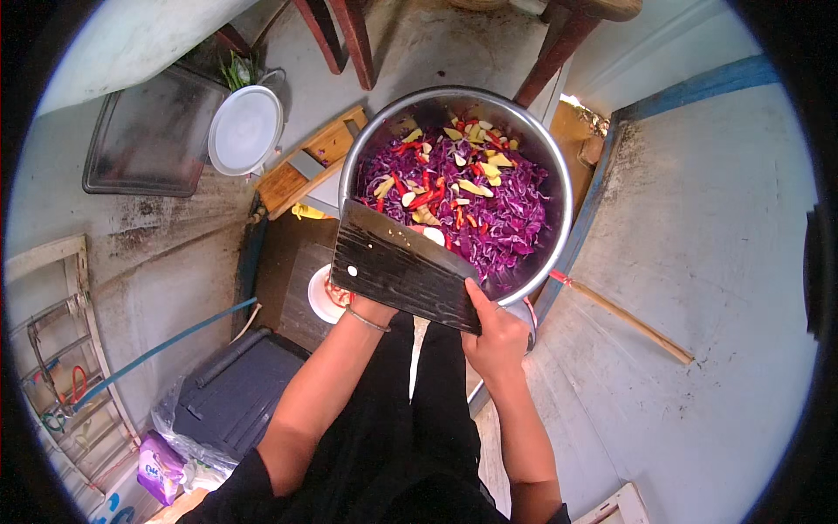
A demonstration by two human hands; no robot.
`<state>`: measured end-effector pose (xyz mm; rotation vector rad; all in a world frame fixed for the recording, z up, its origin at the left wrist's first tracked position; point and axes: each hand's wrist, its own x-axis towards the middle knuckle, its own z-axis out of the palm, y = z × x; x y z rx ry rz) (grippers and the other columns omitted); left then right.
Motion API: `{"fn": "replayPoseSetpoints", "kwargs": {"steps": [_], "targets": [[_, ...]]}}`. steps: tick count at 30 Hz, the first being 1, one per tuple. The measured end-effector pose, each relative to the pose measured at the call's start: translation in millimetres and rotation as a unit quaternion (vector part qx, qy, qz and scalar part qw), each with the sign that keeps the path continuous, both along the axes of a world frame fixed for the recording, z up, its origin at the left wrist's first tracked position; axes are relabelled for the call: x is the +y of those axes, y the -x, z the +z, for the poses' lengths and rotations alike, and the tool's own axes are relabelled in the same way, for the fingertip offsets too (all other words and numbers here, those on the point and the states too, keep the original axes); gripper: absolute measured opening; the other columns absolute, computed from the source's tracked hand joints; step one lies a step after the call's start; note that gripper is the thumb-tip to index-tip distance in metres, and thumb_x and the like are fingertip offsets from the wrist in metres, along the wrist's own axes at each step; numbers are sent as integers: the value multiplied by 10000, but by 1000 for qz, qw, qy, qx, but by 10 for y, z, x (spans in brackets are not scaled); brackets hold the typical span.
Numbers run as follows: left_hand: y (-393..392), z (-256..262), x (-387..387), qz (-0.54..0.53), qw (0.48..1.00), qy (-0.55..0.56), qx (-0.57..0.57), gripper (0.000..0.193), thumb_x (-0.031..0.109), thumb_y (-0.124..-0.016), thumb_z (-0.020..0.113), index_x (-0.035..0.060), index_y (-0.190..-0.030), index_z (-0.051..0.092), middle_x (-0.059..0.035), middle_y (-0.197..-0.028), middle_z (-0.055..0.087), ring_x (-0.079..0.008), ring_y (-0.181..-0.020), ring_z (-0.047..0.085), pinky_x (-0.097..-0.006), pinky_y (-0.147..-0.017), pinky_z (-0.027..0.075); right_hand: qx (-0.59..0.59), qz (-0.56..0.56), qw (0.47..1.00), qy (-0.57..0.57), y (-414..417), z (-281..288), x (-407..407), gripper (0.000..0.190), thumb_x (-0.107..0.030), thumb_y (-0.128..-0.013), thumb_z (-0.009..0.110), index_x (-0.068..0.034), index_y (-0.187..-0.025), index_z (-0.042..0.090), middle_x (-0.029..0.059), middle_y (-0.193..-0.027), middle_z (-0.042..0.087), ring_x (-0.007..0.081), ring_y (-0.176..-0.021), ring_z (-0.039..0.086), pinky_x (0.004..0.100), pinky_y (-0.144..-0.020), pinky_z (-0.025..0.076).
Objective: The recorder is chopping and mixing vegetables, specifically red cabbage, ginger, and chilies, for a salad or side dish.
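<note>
A large stainless steel bowl point(567, 196) is in front of me. Inside are shredded purple cabbage point(517, 229), red chilli pieces point(429, 196), pale yellow slices that look like ginger point(501, 160) and white garlic slices point(459, 160). My right hand point(501, 334) grips a broad, dark cleaver point(406, 268) at its right end, index finger along the blade. Small bits cling to the wet-looking blade, which slants over the bowl's near left rim. My left hand point(380, 310) reaches under the cleaver; most of it is hidden, and its grip is not clear.
Left of the big bowl lies a wooden slicer point(314, 162) with a metal plate. A white bowl point(321, 298) with reddish contents is lower down. A white round lid point(245, 131) and a dark tray point(154, 134) are at upper left. A wooden stick point(628, 318) lies at right.
</note>
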<state>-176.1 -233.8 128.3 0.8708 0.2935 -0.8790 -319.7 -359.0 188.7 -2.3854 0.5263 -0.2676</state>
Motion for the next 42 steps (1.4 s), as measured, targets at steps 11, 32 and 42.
{"fn": "replayPoseSetpoints", "kwargs": {"steps": [11, 32, 42], "targets": [[-128, 394, -46, -11, 997, -55, -51, 199, 65, -861, 522, -6, -1041, 564, -94, -992, 607, -194, -921, 596, -346, -814, 508, 9, -8, 1000, 20, 102, -156, -168, 611, -32, -548, 634, -122, -1151, 595, 99, -630, 576, 273, -535, 589, 382, -510, 474], [-6, -53, 48, 40, 990, 131, 36, 350, 344, -887, 523, 56, -1082, 569, -91, -1064, 607, -231, -968, 587, -362, -855, 490, 27, 17, 999, 39, -37, 59, -166, 636, -46, -543, 650, -130, -1171, 588, 89, -595, 525, 262, -494, 551, 373, -485, 446], [-669, 318, -20, -105, 899, -303, -299, 236, 7, -767, 638, 2, -999, 596, -105, -989, 634, -187, -882, 615, -316, -791, 505, 92, -112, 989, -43, 43, -162, -314, 388, -17, -686, 602, -86, -1065, 645, 185, -626, 586, 305, -553, 594, 392, -704, 438]]}}
